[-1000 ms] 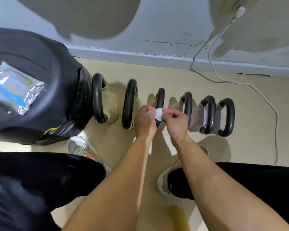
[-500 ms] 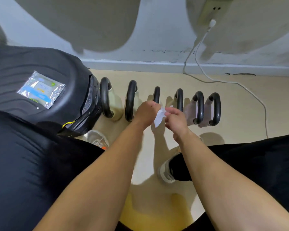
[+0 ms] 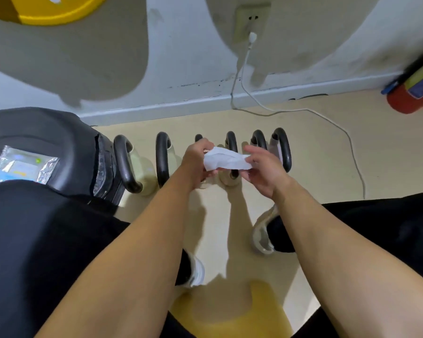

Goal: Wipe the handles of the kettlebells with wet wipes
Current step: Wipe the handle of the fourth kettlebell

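Several kettlebells with black handles stand in a row on the floor near the wall, from the leftmost handle (image 3: 125, 164) to the rightmost handle (image 3: 284, 148). A white wet wipe (image 3: 226, 162) is stretched between my left hand (image 3: 197, 162) and my right hand (image 3: 266, 170), each pinching one end. The wipe hangs above the middle handles, not touching them. My left hand hides most of the third handle. A silver and blue wet wipe pack (image 3: 20, 165) lies on a black case (image 3: 47, 140) at the left.
A white cable (image 3: 300, 109) runs from a wall socket (image 3: 252, 20) down across the beige floor to the right. A red and yellow object (image 3: 415, 93) sits at the far right by the wall. My legs and shoes are below the hands.
The wipe was bunched small between my hands; now it is pulled out wide, with my right hand moved to the right. My view has lifted and shows more wall.
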The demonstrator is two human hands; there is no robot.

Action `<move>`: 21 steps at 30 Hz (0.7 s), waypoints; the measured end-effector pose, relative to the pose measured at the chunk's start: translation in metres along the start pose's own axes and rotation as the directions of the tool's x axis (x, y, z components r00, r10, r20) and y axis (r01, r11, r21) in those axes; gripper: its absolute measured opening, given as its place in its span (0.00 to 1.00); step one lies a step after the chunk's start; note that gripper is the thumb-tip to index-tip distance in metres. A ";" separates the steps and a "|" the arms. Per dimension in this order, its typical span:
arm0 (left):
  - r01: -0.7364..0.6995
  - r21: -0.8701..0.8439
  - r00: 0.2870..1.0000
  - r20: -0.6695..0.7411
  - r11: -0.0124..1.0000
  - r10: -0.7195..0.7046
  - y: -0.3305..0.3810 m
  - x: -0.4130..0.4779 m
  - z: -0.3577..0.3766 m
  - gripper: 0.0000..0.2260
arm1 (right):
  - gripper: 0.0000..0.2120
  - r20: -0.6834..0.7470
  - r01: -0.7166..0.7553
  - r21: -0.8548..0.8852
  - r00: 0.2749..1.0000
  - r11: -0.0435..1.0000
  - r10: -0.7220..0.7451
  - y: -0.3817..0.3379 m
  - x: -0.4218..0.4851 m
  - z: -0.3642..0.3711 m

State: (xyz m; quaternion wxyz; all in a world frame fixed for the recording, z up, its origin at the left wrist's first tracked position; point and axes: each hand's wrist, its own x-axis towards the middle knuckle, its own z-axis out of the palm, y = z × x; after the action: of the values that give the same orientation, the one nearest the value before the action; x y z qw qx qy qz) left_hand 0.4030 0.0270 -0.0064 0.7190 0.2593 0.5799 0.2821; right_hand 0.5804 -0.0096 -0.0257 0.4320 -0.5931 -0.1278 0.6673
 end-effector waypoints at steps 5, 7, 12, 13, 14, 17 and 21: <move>-0.001 0.126 0.999 -0.048 0.992 0.007 -0.007 0.031 0.006 0.08 | 0.21 -0.039 0.086 -0.198 0.995 0.976 -0.095 -0.010 0.027 -0.010; -0.008 0.069 1.000 0.013 0.998 0.007 -0.015 0.047 0.007 0.09 | 0.20 -0.075 0.088 -0.219 0.991 0.972 -0.107 -0.008 0.040 -0.012; -0.073 0.219 0.995 0.077 0.973 0.057 -0.023 0.069 0.018 0.20 | 0.12 -0.223 0.120 -0.300 0.956 0.946 -0.192 -0.010 0.068 -0.016; -0.114 0.310 0.993 0.050 0.944 0.103 -0.025 0.074 0.020 0.21 | 0.10 -0.238 0.127 -0.316 0.948 0.940 -0.209 -0.011 0.072 -0.016; -0.140 0.371 0.989 0.005 0.918 0.148 -0.027 0.078 0.021 0.22 | 0.07 -0.238 0.135 -0.344 0.945 0.929 -0.225 -0.011 0.077 -0.017; -0.157 0.442 0.976 -0.067 0.883 0.207 -0.028 0.085 0.025 0.14 | 0.10 -0.146 0.146 -0.443 0.962 0.885 -0.232 -0.015 0.084 -0.019; -0.165 0.376 0.984 0.005 0.912 0.176 -0.019 0.092 0.029 0.07 | 0.17 -0.051 0.149 -0.313 0.984 0.938 -0.173 -0.022 0.087 -0.020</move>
State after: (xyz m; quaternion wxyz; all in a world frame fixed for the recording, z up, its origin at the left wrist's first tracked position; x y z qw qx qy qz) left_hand 0.4493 0.0767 -0.0774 0.6204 0.4373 0.6085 0.2314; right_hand 0.6140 0.0603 -0.0754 0.3922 -0.6661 -0.2616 0.5780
